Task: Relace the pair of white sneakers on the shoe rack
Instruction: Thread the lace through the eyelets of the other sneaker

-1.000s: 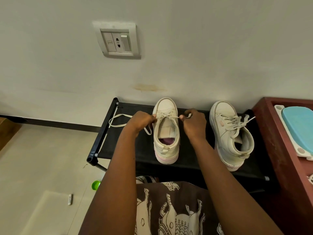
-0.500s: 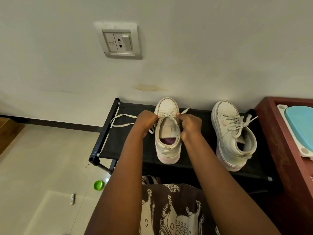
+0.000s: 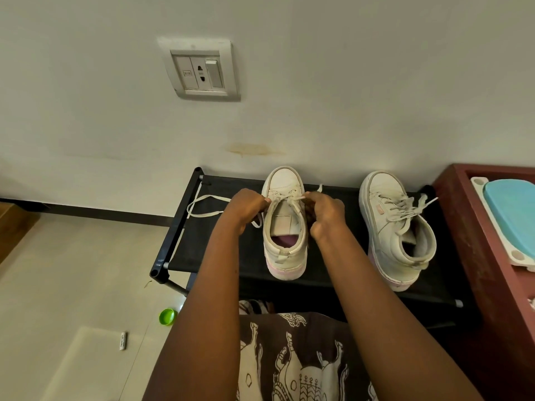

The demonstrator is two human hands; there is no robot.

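On the black fabric shoe rack [image 3: 220, 241], left hand [image 3: 246, 206] and right hand [image 3: 324, 212] each pinch the flat white lace [image 3: 211, 197] at the half-laced white leather sneaker's [image 3: 285, 235] lower eyelets; next, I judge, cross and thread both ends upward.

Hidden or cut off
The left hand [image 3: 246, 208] and right hand [image 3: 324, 214] cover their own fingertips where they pinch the lace [image 3: 212, 197]; the blue lid [image 3: 512, 215] and red cabinet [image 3: 489, 285] run off the right edge; the white thing [image 3: 123, 340] on the floor [image 3: 58, 270] is too small to name.
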